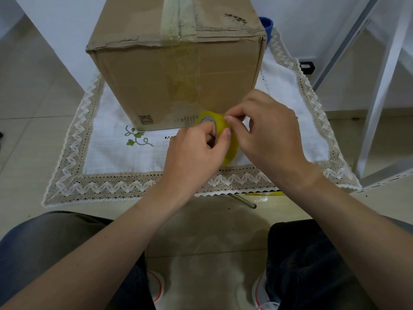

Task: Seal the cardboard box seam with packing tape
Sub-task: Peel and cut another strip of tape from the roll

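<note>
One head-worn camera looks steeply down, close over the cloth-covered table [125,157].

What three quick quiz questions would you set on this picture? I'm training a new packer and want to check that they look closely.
1. True or false: the left hand holds the tape roll through its core.
2. Where does the box stand? A) on the bare floor B) on a lace-edged cloth C) on a chair
3. Fill in: the right hand picks at the roll with its ____.

Key: 1 true; 2 B; 3 fingertips (it seems to be feeling for the tape's loose end).
</note>
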A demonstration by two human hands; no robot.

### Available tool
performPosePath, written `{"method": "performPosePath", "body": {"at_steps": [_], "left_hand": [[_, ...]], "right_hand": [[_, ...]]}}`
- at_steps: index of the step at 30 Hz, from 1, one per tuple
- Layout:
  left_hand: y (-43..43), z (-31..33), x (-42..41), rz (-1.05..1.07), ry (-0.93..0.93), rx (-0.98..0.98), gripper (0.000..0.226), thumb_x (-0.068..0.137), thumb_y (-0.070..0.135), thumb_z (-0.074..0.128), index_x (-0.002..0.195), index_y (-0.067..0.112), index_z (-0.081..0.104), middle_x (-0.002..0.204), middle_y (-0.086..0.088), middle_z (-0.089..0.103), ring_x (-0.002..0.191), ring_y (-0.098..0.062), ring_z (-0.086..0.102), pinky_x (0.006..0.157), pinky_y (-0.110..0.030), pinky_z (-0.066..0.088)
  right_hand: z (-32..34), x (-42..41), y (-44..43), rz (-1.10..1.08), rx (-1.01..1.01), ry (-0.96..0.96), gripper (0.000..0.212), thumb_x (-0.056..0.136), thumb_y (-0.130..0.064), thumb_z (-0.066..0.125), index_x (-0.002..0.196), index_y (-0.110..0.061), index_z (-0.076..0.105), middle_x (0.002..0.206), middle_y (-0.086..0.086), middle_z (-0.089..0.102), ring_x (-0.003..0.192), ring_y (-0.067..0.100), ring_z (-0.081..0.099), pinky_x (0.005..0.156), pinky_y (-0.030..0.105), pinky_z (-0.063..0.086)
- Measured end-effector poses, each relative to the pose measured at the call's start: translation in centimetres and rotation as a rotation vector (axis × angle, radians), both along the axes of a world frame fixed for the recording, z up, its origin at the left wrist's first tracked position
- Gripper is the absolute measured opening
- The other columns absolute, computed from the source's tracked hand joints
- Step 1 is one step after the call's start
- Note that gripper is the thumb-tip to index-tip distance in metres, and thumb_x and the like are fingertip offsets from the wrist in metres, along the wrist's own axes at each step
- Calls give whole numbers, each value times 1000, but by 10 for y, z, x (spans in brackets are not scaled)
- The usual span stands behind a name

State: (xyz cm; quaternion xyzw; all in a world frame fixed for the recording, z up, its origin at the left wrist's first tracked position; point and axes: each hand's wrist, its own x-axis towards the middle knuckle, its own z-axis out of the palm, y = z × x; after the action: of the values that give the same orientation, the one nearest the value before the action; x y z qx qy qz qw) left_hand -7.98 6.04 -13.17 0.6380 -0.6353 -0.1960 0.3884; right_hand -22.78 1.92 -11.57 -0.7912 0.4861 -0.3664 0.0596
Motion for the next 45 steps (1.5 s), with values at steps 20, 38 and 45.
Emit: {"method": "performPosePath", "body": {"at_steps": [20,38,45], "left_hand": [[-7,11,7,-2,368,212,48,103,38,58,66,10,46,56,-1,28,47,-13,27,53,-31,25],[1,8,-7,80,160,203,59,107,49,45,56,22,34,43,7,32,44,-10,32,51,-34,22],[2,9,-9,83,27,188,58,109,50,36,66,13,47,56,0,42,60,-29,47,58,-38,27]], "right_hand": [[1,2,-2,134,-74,-234,7,96,-15,73,91,-13,78,88,0,67,69,14,61,60,30,50],[6,2,-5,110,23,-278,6,93,-14,74,89,-13,78,87,-1,69,76,8,61,67,14,45],[7,1,-7,125,43,-315,7,94,-17,73,89,-14,78,90,0,69,71,20,69,62,39,56]]}}
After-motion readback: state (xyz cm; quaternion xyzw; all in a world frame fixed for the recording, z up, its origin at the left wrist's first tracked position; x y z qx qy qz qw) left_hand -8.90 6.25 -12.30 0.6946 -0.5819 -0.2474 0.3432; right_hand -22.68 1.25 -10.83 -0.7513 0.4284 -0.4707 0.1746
